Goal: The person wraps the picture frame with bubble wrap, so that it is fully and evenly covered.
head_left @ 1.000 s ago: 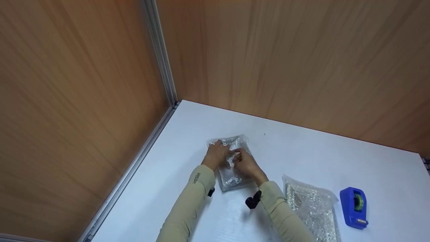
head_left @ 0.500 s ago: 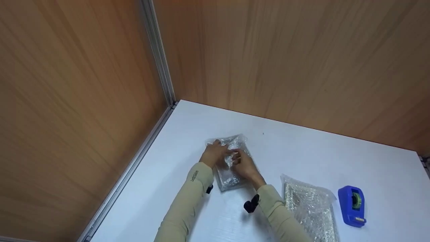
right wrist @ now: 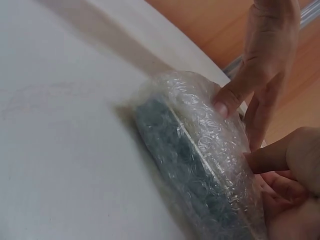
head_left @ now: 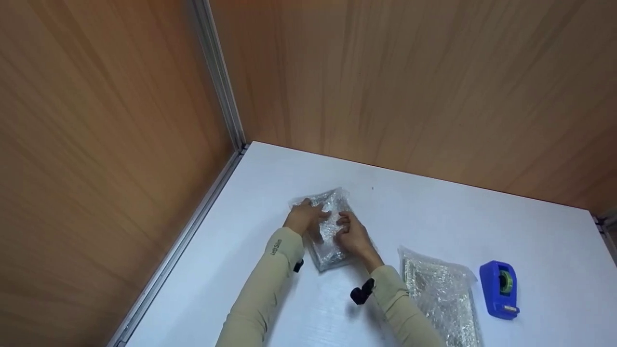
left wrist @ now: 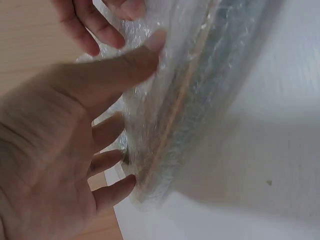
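Observation:
A flat rectangular package in clear bubble wrap [head_left: 330, 258] lies on the white table under both hands. My left hand [head_left: 303, 219] rests over its far left part with fingers spread. In the left wrist view the left thumb [left wrist: 142, 55] lies on the wrap and the fingertips reach its edge. My right hand [head_left: 355, 237] is at the package's right side, fingers loosely bent, thumb tip against the wrap in the right wrist view. Through the plastic [right wrist: 195, 165] shows a dark greenish side with a thin pale line along it.
Another bubble-wrapped flat item [head_left: 441, 294] lies to the right, by the right sleeve. Beyond it stands a blue tape dispenser [head_left: 500, 290] with a green roll. Wood-grain panels [head_left: 385, 86] rise behind the table and on the left, joined by a metal strip [head_left: 219, 72].
The hands, close together over the middle of the package before, have moved slightly apart, and more of the wrap shows between them. The whole head view has shifted slightly.

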`<state>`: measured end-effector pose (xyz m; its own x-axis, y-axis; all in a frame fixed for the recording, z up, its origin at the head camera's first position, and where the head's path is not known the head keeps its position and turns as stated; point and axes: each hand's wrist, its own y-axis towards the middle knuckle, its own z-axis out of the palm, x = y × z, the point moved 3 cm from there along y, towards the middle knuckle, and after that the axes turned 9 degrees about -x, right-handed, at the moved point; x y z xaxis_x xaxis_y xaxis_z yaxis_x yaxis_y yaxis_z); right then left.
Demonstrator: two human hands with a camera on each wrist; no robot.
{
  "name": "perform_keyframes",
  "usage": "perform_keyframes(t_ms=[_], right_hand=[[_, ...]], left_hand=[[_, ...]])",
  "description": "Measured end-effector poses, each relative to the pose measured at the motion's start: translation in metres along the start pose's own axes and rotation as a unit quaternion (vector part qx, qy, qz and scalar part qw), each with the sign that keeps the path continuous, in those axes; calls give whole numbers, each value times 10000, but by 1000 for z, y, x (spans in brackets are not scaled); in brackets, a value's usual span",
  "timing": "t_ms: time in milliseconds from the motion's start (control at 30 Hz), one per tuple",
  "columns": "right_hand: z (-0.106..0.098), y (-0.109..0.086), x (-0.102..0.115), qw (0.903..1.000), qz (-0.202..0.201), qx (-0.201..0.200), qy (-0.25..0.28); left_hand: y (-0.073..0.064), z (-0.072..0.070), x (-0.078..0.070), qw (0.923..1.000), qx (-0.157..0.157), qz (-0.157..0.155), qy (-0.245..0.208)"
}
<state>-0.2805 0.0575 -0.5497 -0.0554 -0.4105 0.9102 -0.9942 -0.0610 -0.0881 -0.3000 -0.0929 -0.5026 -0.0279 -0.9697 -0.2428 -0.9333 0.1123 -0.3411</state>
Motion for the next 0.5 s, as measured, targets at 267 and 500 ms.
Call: perform_keyframes(t_ms=[267, 500], right_hand=[[8, 4, 2, 9996, 244, 18, -124], [17, 11, 6, 9977, 510, -424, -97]], left_hand=[[5, 8, 9, 9963, -194, 453, 710], [8, 9, 12, 9962, -135, 536, 673]])
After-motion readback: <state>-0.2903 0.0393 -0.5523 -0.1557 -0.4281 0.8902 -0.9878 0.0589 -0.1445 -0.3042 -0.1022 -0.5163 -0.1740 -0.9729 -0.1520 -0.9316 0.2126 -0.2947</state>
